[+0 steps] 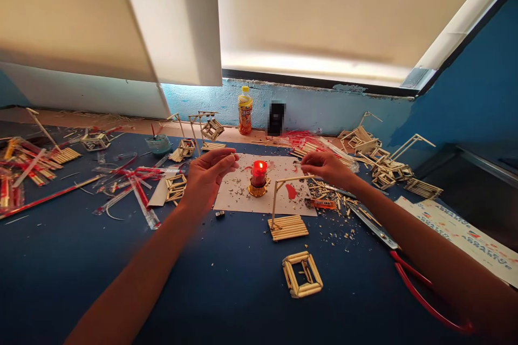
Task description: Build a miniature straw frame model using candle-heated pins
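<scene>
My left hand (208, 177) is raised left of a lit red candle (259, 173), thumb and fingertips pinched. Whatever lies between them, if anything, is too small to make out. On the candle's other side my right hand (326, 166) is also closed in a pinch, and its contents are hidden. Just below those right fingertips is the tip of a thin wooden post-and-arm frame (274, 199), which stands on a small slatted stick base (288, 227). Nearer to me lies a hollow cube frame of short sticks (302, 275). The candle sits in a gold holder (258, 190).
White paper (226, 202) with wood crumbs lies under the candle. Scissors with red handles (416, 280) and an orange lighter (321, 204) are near my right forearm. Plastic wrappers (140, 194), stick models (388, 170), a glass jar (158, 144) and a bottle (245, 110) stand around.
</scene>
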`<state>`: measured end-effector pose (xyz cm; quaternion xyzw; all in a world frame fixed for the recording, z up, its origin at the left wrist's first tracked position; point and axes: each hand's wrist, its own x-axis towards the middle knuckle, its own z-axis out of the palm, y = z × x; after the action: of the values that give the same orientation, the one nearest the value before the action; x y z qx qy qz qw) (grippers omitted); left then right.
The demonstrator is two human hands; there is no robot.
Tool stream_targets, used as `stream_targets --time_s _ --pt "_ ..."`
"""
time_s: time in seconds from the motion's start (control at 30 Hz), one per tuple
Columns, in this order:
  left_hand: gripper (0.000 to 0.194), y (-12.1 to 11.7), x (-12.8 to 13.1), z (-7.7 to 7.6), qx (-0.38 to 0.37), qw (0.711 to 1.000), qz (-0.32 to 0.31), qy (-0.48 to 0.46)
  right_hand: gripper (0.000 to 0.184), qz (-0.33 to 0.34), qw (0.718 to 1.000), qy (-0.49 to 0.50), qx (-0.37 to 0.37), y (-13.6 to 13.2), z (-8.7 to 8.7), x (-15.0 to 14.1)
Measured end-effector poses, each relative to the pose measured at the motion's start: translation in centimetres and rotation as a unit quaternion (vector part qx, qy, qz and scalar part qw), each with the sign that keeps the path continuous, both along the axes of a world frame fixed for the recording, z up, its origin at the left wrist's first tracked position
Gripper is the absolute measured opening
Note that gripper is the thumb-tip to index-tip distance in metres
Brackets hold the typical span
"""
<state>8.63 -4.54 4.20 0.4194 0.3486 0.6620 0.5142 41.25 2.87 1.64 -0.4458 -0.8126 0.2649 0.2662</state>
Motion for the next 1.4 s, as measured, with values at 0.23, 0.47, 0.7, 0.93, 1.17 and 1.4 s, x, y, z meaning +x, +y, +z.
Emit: stream_targets --time_s 0.23,0.47,0.7,0.93,1.17,1.4 --pt "0.017 -0.3 0.0 -0.6 0.017 0.998 -0.019 0.049 0.032 0.026 0.993 0.119 0.003 0.9 4.9 -3.8" --pt "0.015 -0.5 -0.1 -0.7 0.036 0.996 -0.032 0.080 0.011 0.099 0.994 0.037 0.016 0.3 6.4 -8.8" --pt "0.015 -0.6 -0.3 -0.8 0.064 0.993 -0.036 0.093 0.009 0.096 0.995 0.005 0.032 0.5 6.2 -9.1" --pt "0.017 -0.4 -0.5 -1.3 0.069 0.991 -0.025 0.115 0.008 0.092 0.995 0.000 0.038 0.5 6.3 -8.9" --pt "0.016 -0.4 -0.6 -1.3 0.072 0.990 -0.025 0.121 0.010 0.104 0.994 0.001 0.034 0.5 6.2 -8.7" --pt "0.015 -0.6 -0.6 -1.2 0.076 0.990 -0.040 0.114 0.011 0.094 0.995 0.005 0.035 0.3 6.2 -8.7"
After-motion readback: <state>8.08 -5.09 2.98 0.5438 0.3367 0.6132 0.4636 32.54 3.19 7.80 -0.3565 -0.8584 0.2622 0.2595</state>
